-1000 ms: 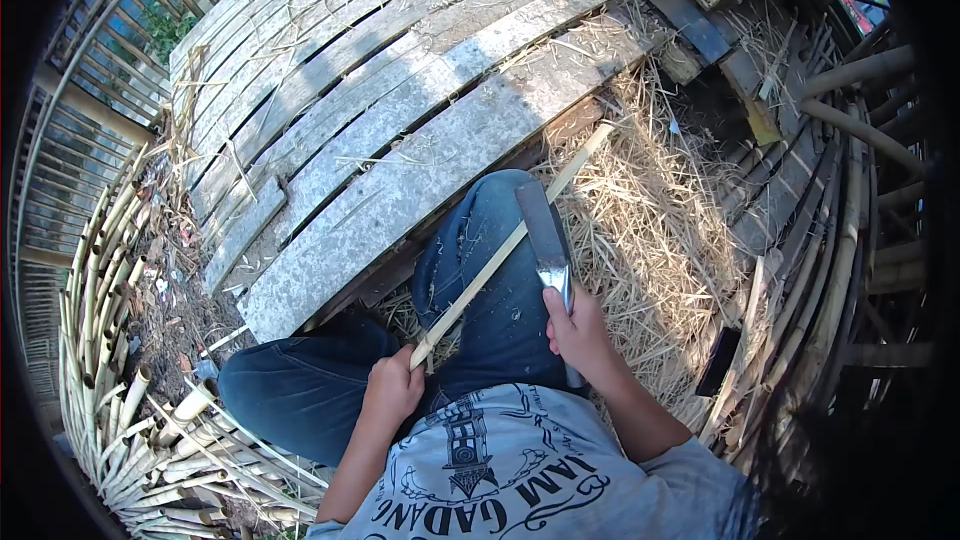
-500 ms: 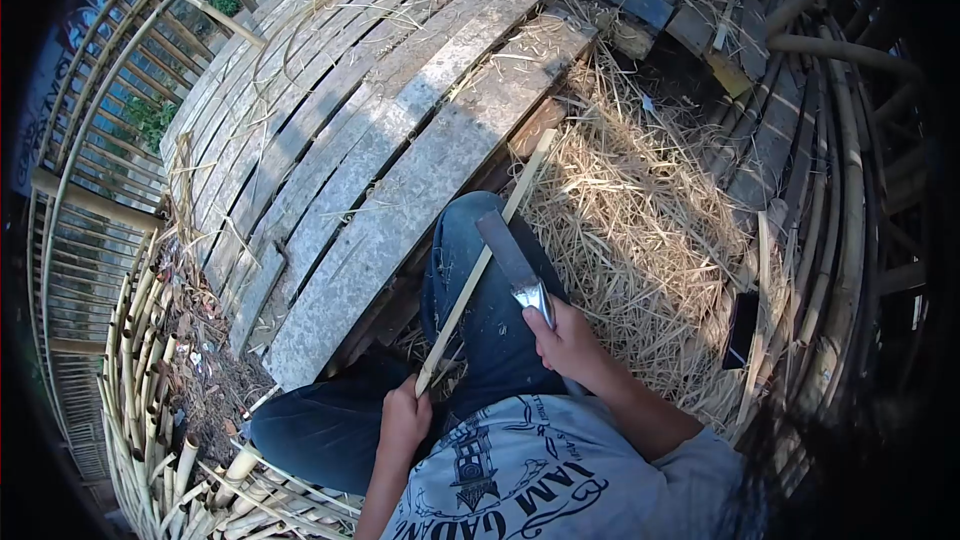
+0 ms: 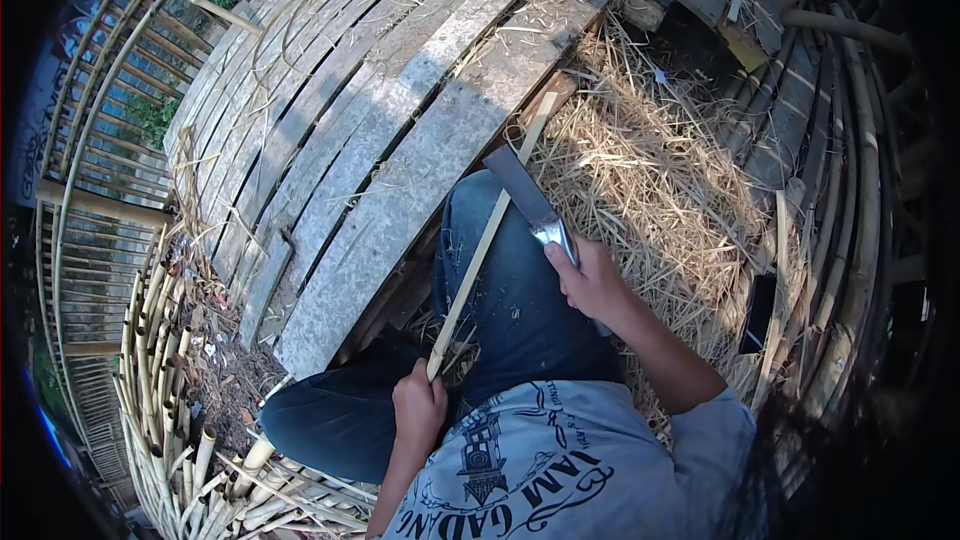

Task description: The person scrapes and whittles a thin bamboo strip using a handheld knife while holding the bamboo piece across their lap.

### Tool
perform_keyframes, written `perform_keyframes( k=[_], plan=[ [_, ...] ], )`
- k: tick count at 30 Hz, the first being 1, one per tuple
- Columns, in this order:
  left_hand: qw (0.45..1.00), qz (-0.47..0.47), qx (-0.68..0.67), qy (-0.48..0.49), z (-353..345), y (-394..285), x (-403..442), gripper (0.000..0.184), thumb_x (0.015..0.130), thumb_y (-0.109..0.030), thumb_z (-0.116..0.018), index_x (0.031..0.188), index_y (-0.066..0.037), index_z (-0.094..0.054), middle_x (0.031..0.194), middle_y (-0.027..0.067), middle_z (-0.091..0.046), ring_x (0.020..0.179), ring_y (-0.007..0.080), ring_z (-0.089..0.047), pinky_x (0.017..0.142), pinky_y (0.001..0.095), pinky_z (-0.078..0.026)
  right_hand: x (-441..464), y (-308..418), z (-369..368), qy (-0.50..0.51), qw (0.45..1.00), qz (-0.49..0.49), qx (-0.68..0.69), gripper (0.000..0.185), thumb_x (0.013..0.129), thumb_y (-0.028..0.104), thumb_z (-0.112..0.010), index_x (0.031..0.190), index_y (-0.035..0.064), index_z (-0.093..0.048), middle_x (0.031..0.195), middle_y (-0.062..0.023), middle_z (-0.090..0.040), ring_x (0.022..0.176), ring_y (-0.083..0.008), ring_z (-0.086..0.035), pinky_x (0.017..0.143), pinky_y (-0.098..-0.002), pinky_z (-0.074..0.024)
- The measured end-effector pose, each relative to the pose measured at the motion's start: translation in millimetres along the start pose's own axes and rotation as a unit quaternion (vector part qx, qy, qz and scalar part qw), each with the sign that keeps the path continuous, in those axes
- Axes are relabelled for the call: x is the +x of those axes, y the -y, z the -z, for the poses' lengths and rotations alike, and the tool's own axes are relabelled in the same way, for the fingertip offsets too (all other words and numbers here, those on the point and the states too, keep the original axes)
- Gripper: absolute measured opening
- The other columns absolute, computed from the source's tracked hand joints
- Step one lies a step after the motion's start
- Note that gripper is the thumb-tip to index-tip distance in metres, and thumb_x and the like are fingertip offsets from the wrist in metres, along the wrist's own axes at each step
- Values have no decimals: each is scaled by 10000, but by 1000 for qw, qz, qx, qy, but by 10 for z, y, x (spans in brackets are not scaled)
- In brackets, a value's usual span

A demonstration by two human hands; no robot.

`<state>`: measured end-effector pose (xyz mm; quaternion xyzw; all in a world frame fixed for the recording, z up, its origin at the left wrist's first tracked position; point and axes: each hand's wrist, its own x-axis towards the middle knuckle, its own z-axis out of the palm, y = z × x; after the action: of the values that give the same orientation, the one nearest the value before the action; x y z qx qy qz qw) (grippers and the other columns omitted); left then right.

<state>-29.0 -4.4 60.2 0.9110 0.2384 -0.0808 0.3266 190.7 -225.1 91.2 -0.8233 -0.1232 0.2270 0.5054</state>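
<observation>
My left hand (image 3: 419, 402) is closed round the lower end of a long, pale bamboo strip (image 3: 476, 270). The strip slants up and away across my bent knee (image 3: 520, 270), its far end reaching the edge of the shavings. In my right hand (image 3: 590, 282) is a broad-bladed knife (image 3: 523, 188) with a dark, squared blade and a shiny metal collar; my fingers wrap its handle. The blade lies across the strip above the knee, though I cannot tell how deeply it touches. Near the blade tip, a thin curled shaving (image 3: 514, 130) shows by the strip.
A slatted wooden platform (image 3: 400, 170) stands ahead and left. Bamboo shavings (image 3: 650, 200) are heaped on the right, with a dark flat object (image 3: 758, 313) at their edge. Cut bamboo poles (image 3: 205, 455) lie lower left; a bamboo fence (image 3: 100, 270) runs behind them. Long poles (image 3: 850, 180) line the right.
The view has shifted slightly. The knife blade has slid a little up along the strip, away from me, and a curled shaving now shows near its tip. Both hands keep their hold.
</observation>
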Motion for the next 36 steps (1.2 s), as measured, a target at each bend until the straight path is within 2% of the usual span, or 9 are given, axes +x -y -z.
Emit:
perform_keyframes(
  k=[7,11,20,23,25,27,31,34,36],
  plan=[
    [1000,-1,-19,6,-50,34,22,94,832,-44,-575,881,35,-559,679,276,-604,675,469,-621,613,544,-488,188,104,245,3,999,-14,-42,431,993,372,-551,856,-33,-602,643,-168,-588,575,-275,-587,572,-383,-446],
    [1000,1,-16,0,-11,38,20,82,834,-42,-568,863,32,-550,674,274,-599,671,470,-618,611,545,-486,48,197,154,120,991,-25,-60,425,997,372,-548,902,-39,-606,663,-149,-574,609,-204,-553,601,-362,-447],
    [999,8,-32,4,-59,102,13,91,843,-59,-572,886,21,-569,693,277,-606,691,471,-620,622,547,-488,60,220,245,54,994,-10,-98,407,993,366,-550,945,-33,-618,652,-144,-570,599,-239,-582,594,-380,-454],
    [999,-1,-40,8,-42,57,56,102,847,-69,-576,905,15,-580,699,277,-609,698,469,-622,633,550,-489,65,290,312,155,980,-93,-84,404,995,359,-547,950,-37,-611,652,-141,-575,597,-245,-583,593,-384,-455],
    [999,6,-47,7,-49,26,44,115,848,-74,-578,920,15,-588,703,277,-612,701,467,-625,640,551,-491,85,133,221,51,993,-42,-100,397,997,355,-545,965,-35,-614,647,-132,-576,600,-240,-589,592,-379,-459],
    [999,11,-36,8,-22,23,46,134,845,-82,-582,938,14,-594,707,276,-615,703,464,-628,651,552,-494,-41,112,66,78,987,-139,4,357,993,329,-554,972,-22,-616,663,-154,-587,593,-277,-585,606,-382,-465],
    [1000,10,-18,10,-47,48,47,134,840,-81,-584,935,12,-591,706,272,-615,703,464,-627,656,555,-495,-130,190,116,112,990,-40,-77,357,996,332,-550,971,-18,-613,639,-144,-569,622,-250,-632,605,-385,-476],
    [999,15,-49,-2,-23,-1,52,113,838,-80,-580,911,6,-582,703,269,-614,708,468,-624,660,561,-492,-71,185,75,56,983,-172,14,368,984,347,-562,949,-17,-610,646,-205,-599,610,-371,-634,586,-430,-478],
    [1000,11,-28,8,29,-41,57,104,837,-79,-579,901,3,-577,701,270,-614,707,470,-624,661,564,-491,-209,153,-63,86,992,-74,-63,375,981,351,-566,931,-18,-602,639,-216,-593,605,-390,-629,574,-435,-473]
  ],
)
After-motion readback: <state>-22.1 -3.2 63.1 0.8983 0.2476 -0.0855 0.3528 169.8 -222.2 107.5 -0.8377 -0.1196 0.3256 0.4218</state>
